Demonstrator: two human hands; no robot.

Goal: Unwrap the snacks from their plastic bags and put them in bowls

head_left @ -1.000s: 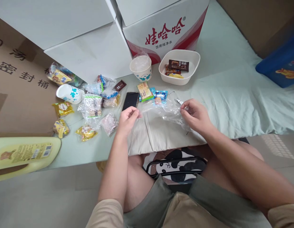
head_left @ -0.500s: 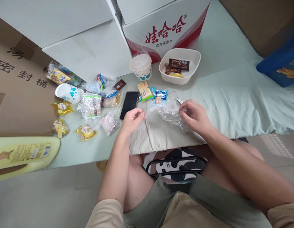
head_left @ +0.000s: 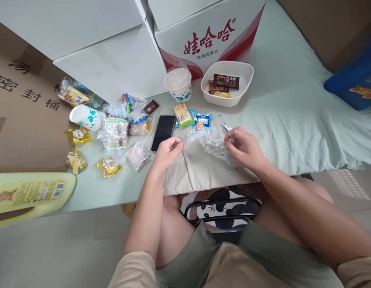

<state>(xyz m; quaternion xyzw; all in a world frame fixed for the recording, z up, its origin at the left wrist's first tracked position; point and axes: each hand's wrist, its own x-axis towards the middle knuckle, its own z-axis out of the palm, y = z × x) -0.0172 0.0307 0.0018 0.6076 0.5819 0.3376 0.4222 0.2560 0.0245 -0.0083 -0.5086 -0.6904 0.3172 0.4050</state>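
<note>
A thin clear plastic bag (head_left: 214,146) lies crumpled on the cloth between my hands. My left hand (head_left: 169,153) is closed, thumb and fingertips pinching the left end of the bag. My right hand (head_left: 244,149) is closed at the bag's right side, its thumb and index finger together on the film. Just beyond my right fingertips a small silver metal piece (head_left: 226,127) shows; I cannot make out what it is. A blue snack packet (head_left: 202,122) and a yellow-green biscuit packet (head_left: 183,115) lie behind the bag. Left of them rests a black phone (head_left: 163,132).
A white bowl (head_left: 248,78) holding several snack packets and an upright paper cup (head_left: 185,93) stand before a white carton (head_left: 200,44). Wrapped snacks (head_left: 116,132) are heaped at left, beside a tipped paper cup (head_left: 86,117). A yellow jug (head_left: 32,194) is at lower left.
My right hand has shifted very slightly left and down, with the bag's film moving a little. My left hand has barely moved.
</note>
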